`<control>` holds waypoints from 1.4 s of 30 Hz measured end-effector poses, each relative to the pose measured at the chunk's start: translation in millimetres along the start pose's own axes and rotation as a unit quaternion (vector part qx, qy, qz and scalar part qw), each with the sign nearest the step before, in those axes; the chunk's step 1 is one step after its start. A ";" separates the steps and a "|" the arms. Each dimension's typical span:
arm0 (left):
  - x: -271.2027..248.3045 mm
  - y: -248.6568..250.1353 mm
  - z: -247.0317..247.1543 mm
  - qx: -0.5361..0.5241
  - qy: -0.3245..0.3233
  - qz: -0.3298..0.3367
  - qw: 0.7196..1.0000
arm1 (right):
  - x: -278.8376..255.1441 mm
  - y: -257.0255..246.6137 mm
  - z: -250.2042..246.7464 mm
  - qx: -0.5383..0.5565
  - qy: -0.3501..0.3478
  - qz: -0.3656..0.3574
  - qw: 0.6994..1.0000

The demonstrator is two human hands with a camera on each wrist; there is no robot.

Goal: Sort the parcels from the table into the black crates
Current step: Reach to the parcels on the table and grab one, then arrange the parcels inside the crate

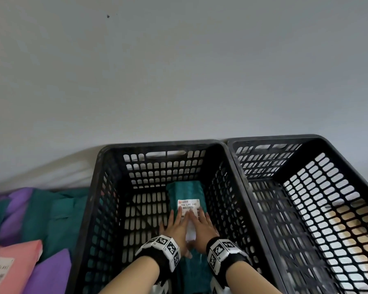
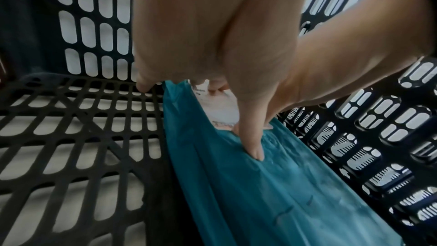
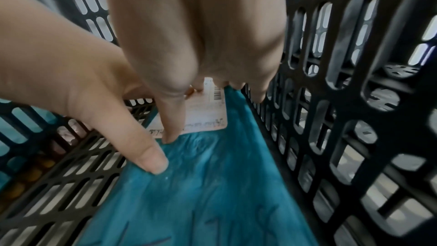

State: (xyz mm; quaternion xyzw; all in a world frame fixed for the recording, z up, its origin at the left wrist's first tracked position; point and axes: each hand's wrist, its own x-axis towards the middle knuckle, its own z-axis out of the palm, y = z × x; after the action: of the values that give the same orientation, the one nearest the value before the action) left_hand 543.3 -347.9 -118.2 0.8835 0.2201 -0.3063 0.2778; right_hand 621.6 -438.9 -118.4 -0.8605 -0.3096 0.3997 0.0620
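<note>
In the lower middle of the head view, a teal parcel (image 1: 187,192) lies flat on the floor of the left black crate (image 1: 106,187), close to the wall it shares with the right black crate (image 1: 306,145). A white label (image 1: 188,205) with a barcode is stuck on top of the parcel. The left hand (image 1: 175,228) and the right hand (image 1: 202,224) rest side by side on the parcel, palms down, with straight and slightly spread fingers; their fingertips reach onto the label. They press on the parcel and pinch nothing. In the left wrist view, the left thumb (image 2: 253,145) pushes into the teal film. In the right wrist view, the right thumb (image 3: 172,130) touches the lower edge of the label. At the lower left of the head view, more parcels lie outside the crates: a pink parcel (image 1: 19,255), purple parcels (image 1: 49,272) and teal ones (image 1: 57,213).
</note>
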 end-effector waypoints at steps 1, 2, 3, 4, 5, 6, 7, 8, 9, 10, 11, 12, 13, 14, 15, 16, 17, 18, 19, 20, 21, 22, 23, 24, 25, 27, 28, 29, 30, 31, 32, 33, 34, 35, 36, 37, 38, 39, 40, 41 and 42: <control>0.4 -0.4 0.4 0.002 0.000 -0.001 1.000 | 0.6 1.0 0.5 0.002 -0.001 0.000 1.000; 0.3 -0.6 0.4 0.003 0.002 0.000 1.000 | 1.4 1.8 0.8 0.002 -0.001 0.000 1.000; -0.4 -0.6 0.2 0.003 0.003 0.001 1.000 | 1.8 2.3 0.7 0.003 0.000 0.001 1.000; -0.6 -0.6 -0.6 0.002 0.004 0.000 1.000 | 1.9 2.5 0.2 0.005 0.001 0.004 1.000; -1.4 0.1 -2.0 0.003 0.007 -0.003 1.000 | 1.1 1.9 -1.0 0.009 0.004 0.007 1.000; -3.0 1.0 -3.9 0.005 0.011 -0.008 1.000 | 0.2 1.1 -2.2 0.013 0.008 0.010 1.000; -5.4 2.9 -6.7 0.005 0.018 -0.014 1.000 | -1.4 -0.6 -4.2 0.018 0.013 0.013 1.000; -9.5 5.4 -10.6 0.001 0.028 -0.020 0.999 | -3.0 -2.3 -6.5 0.026 0.018 0.014 0.999; -13.3 7.9 -14.8 -0.008 0.036 -0.024 0.999 | -5.7 -4.8 -9.7 0.037 0.024 0.010 0.999; -18.8 10.6 -20.3 -0.019 0.044 -0.028 0.998 | -9.3 -7.7 -13.2 0.051 0.032 0.005 0.998; -24.3 13.1 -26.1 -0.031 0.052 -0.031 0.998 | -13.9 -11.1 -17.8 0.065 0.043 -0.002 0.997; -28.6 15.1 -31.1 -0.041 0.061 -0.033 0.997 | -18.7 -14.6 -23.0 0.077 0.052 -0.007 0.996; -34.4 17.4 -36.9 -0.044 0.072 -0.032 0.996 | -25.0 -18.8 -29.3 0.087 0.059 -0.011 0.994; -42.3 20.8 -44.2 -0.036 0.079 -0.028 0.996 | -31.5 -23.2 -36.1 0.095 0.066 -0.015 0.993; -50.9 24.2 -51.3 -0.021 0.087 -0.023 0.996 | -39.6 -28.1 -43.5 0.102 0.073 -0.022 0.992; -60.6 28.4 -59.8 -0.004 0.095 -0.021 0.995 | -47.0 -32.5 -51.1 0.109 0.080 -0.030 0.990; -72.0 33.3 -69.4 0.005 0.102 -0.022 0.995 | -55.6 -36.9 -59.1 0.115 0.088 -0.039 0.989; -84.8 38.3 -79.3 0.007 0.116 -0.022 0.993 | -64.7 -40.8 -66.6 0.120 0.097 -0.046 0.987; -96.1 42.9 -88.6 0.006 0.138 -0.016 0.990 | -75.4 -45.1 -74.4 0.122 0.107 -0.053 0.985; -107.7 47.1 -97.7 0.002 0.161 -0.005 0.987 | -86.0 -49.4 -82.0 0.124 0.119 -0.062 0.983; -118.8 50.6 -105.4 -0.006 0.182 0.005 0.983 | -96.9 -53.8 -88.8 0.127 0.130 -0.073 0.981; -129.8 53.7 -111.9 -0.015 0.202 0.015 0.979 | -107.4 -58.3 -95.3 0.133 0.139 -0.086 0.978; -142.4 56.8 -118.3 -0.026 0.219 0.022 0.975 | -118.3 -63.0 -101.4 0.138 0.149 -0.100 0.974; -156.3 59.9 -123.6 -0.040 0.233 0.028 0.971 | -127.9 -67.4 -106.4 0.142 0.160 -0.115 0.970; -170.8 62.1 -127.4 -0.058 0.247 0.033 0.967 | -138.7 -71.9 -110.5 0.144 0.170 -0.132 0.966; -201.8 65.5 -132.0 -0.089 0.276 0.044 0.956 | -159.0 -79.4 -114.8 0.156 0.185 -0.162 0.957; -218.4 66.2 -132.2 -0.101 0.288 0.047 0.951 | -168.2 -82.8 -115.0 0.165 0.187 -0.176 0.952; -234.1 66.2 -131.1 -0.112 0.301 0.046 0.946 | -178.4 -86.6 -114.1 0.174 0.188 -0.191 0.948; -249.8 65.7 -128.9 -0.119 0.314 0.045 0.941 | -188.4 -90.4 -112.3 0.184 0.188 -0.205 0.943; -265.2 64.9 -125.8 -0.120 0.328 0.045 0.936 | -198.2 -94.1 -109.5 0.196 0.187 -0.218 0.938; -281.0 63.4 -121.7 -0.116 0.343 0.045 0.931 | -207.5 -98.3 -106.4 0.211 0.182 -0.229 0.933; -295.6 60.5 -116.6 -0.108 0.357 0.042 0.927 | -216.9 -102.9 -102.9 0.223 0.176 -0.239 0.928; -310.7 57.1 -110.5 -0.104 0.365 0.034 0.924 | -225.4 -108.1 -98.4 0.232 0.172 -0.248 0.925; -324.9 53.3 -104.4 -0.103 0.375 0.030 0.921 | -233.2 -113.8 -93.7 0.237 0.169 -0.257 0.922; -338.7 49.3 -97.9 -0.105 0.380 0.021 0.919 | -241.1 -119.4 -88.0 0.238 0.163 -0.268 0.919; -352.2 45.3 -91.3 -0.107 0.390 0.019 0.915 | -248.6 -125.2 -81.8 0.233 0.156 -0.276 0.919; -365.8 41.1 -84.7 -0.109 0.399 0.012 0.911 | -256.2 -131.7 -75.2 0.221 0.150 -0.286 0.920; -379.6 37.5 -77.9 -0.112 0.409 0.011 0.905 | -263.7 -138.4 -68.4 0.211 0.146 -0.295 0.920; -391.8 32.1 -71.8 -0.118 0.417 0.005 0.901 | -270.8 -145.5 -61.0 0.218 0.140 -0.302 0.917; -404.0 26.3 -66.0 -0.122 0.423 0.002 0.898 | -278.0 -153.1 -52.8 0.228 0.133 -0.306 0.915; -415.1 18.6 -60.3 -0.127 0.427 -0.008 0.895 | -283.8 -161.5 -44.6 0.231 0.129 -0.314 0.912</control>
State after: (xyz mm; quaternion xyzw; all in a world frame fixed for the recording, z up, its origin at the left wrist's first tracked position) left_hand 281.9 -415.0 203.5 0.8849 0.3614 0.1287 0.2641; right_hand 437.2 -468.6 153.1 -0.7247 -0.4517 0.3060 0.4209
